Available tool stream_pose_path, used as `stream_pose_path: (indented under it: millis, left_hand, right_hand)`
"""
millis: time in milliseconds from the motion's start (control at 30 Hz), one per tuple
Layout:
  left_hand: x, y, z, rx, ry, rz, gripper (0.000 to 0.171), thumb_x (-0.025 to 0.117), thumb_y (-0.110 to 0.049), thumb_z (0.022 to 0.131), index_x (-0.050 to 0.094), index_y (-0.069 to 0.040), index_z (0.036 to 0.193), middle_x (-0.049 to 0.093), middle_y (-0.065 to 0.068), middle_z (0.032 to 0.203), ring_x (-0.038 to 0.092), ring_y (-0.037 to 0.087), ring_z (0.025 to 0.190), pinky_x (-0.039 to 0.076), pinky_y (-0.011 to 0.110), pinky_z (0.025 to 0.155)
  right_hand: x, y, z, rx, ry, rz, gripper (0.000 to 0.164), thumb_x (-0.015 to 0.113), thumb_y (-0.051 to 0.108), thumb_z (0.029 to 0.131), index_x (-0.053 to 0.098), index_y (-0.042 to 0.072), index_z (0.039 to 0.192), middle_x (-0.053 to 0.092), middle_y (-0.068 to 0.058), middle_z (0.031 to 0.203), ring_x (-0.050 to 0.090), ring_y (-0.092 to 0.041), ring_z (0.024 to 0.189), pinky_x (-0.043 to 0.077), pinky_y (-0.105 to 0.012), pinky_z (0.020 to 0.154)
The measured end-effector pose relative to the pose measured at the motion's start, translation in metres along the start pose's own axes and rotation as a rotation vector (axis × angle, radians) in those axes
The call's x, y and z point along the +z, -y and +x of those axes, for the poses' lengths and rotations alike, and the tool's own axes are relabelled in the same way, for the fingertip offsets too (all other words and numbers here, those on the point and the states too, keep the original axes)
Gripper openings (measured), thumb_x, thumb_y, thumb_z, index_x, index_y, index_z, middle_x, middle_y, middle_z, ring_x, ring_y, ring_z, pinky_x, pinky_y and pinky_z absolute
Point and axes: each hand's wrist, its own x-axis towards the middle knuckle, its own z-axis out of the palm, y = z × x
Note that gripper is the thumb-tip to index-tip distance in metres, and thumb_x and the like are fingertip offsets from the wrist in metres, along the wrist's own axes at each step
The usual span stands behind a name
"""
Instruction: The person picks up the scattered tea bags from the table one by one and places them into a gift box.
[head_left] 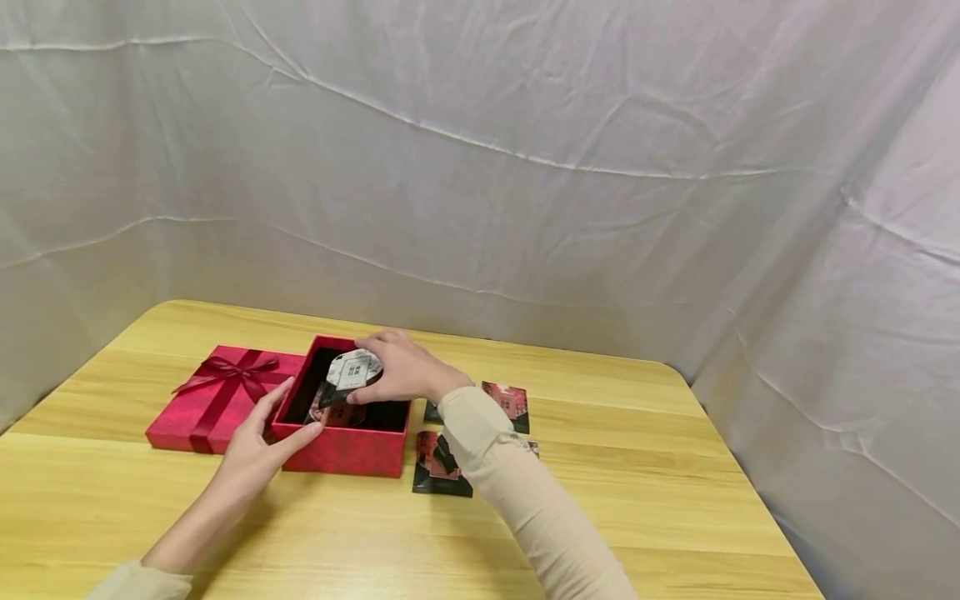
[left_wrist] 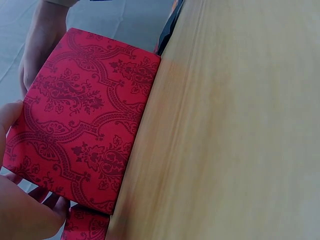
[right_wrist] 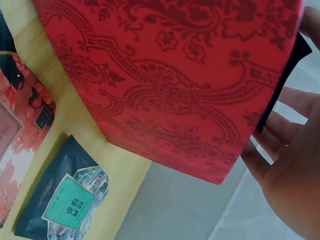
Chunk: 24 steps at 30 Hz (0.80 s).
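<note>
A red patterned gift box (head_left: 345,452) stands without its lid, its dark inside facing up. My left hand (head_left: 251,454) holds its near left corner, thumb at the front rim and fingers along the left side. Over the opening, my right hand (head_left: 408,371) pinches a small dark sachet (head_left: 354,371) with a white-grey label. Beneath it, inside the box, shows another sachet (head_left: 341,416) with a reddish label. In the right wrist view the box wall hides most of the held sachet, leaving a black edge (right_wrist: 285,75) by the fingers.
Left of the box lies its red lid (head_left: 171,427) with a dark red ribbon bow. Several sachets lie right of the box, among them a red-and-black one (head_left: 433,482), another red one (head_left: 510,400) and a green-labelled one (right_wrist: 67,205). A pale cloth (head_left: 480,208) hangs behind the table.
</note>
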Motion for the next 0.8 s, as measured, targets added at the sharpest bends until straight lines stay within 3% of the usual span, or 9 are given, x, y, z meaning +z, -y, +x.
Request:
stream_pose_path:
  millis: [500, 800]
  left_hand:
    - [0.001, -0.002, 0.000, 0.003, -0.001, -0.002, 0.086, 0.068, -0.032, 0.091, 0.014, -0.016, 0.156, 0.029, 0.024, 0.149, 0.029, 0.040, 0.130, 0.028, 0.061, 0.103]
    - [0.000, 0.000, -0.001, -0.009, 0.003, 0.003, 0.086, 0.068, -0.031, 0.091, 0.013, -0.018, 0.157, 0.027, 0.026, 0.150, 0.025, 0.042, 0.133, 0.023, 0.067, 0.103]
  right_hand:
    - [0.008, 0.001, 0.001, -0.002, -0.021, -0.048, 0.085, 0.073, 0.053, 0.080, 0.040, 0.017, 0.149, 0.040, -0.006, 0.147, 0.032, -0.021, 0.134, 0.035, -0.041, 0.106]
    - [0.013, -0.004, -0.001, -0.010, -0.028, 0.057, 0.075, 0.070, 0.047, 0.085, 0.041, 0.018, 0.148, 0.039, -0.005, 0.149, 0.030, -0.021, 0.136, 0.033, -0.041, 0.108]
